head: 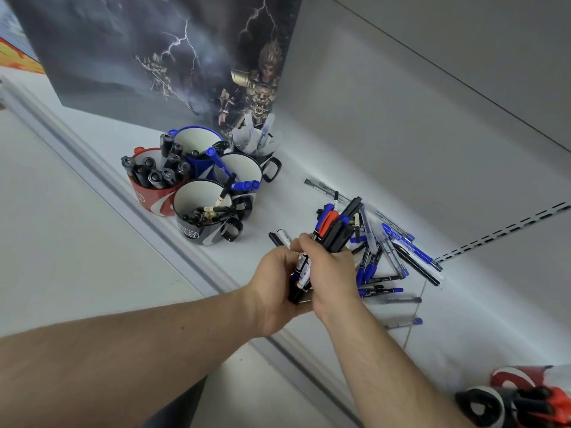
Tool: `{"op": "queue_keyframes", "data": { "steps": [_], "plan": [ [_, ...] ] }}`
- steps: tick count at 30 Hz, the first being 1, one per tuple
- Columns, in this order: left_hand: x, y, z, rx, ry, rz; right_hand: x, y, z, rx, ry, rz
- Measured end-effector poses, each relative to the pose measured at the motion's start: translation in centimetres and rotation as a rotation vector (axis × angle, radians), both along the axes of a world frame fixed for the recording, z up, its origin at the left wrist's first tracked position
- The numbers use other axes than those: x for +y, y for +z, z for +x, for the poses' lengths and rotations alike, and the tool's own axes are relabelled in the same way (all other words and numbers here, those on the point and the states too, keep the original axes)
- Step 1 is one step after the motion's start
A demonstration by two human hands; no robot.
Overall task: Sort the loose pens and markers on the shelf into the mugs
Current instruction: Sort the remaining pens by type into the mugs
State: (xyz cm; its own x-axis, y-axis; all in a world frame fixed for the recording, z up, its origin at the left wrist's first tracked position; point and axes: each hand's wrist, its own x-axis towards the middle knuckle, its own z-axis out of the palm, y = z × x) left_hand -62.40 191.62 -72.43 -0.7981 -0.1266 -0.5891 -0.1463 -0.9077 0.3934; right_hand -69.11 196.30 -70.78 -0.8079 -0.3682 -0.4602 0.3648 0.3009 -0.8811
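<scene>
A white shelf point(278, 193) runs from far left to near right under a grey wall, with a dark fantasy poster point(160, 57) propped at the far left.

Both my hands meet over the middle of the shelf. My left hand point(275, 285) curls around the lower ends of a bundle of markers point(333, 230), and my right hand point(332, 273) wraps the same bundle from the right, so each grip is closed on it. The bundle fans up and away from me, black, blue and one orange-red cap showing.

Just right of my hands lies the loose pile of pens point(398, 257), mostly blue and clear, spread flat on the shelf.

To the left stands a cluster of mugs point(200, 180), touching each other: a red mug point(154, 193) packed with black markers, a nearer black mug point(200, 217) holding a few thin pens, others behind.

I judge I am mid-sort, gathering one kind. Next calls for carrying the bundle left and lowering it into a matching mug.

Open shelf lies between hands and mugs; the shelf's front edge point(185, 257) runs close beneath my wrists.
</scene>
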Motion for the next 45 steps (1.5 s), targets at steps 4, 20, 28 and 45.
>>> {"op": "queue_keyframes", "data": {
  "steps": [4,20,28,45],
  "plan": [
    [-0.3,0.1,0.6,0.062,-0.176,-0.318,0.4,0.3,0.0,0.014,0.027,0.063],
    [-1.6,5.7,0.8,0.239,-0.473,-0.942,5.8,9.5,-2.9,0.036,0.427,-0.001],
    [2.0,14.3,0.6,0.286,-0.685,-1.040,11.8,18.0,-2.7,0.399,0.305,0.163],
    [19.2,14.6,6.2,0.109,-0.392,-0.612,25.7,20.0,0.7,0.036,0.367,0.067]
  ]
}}
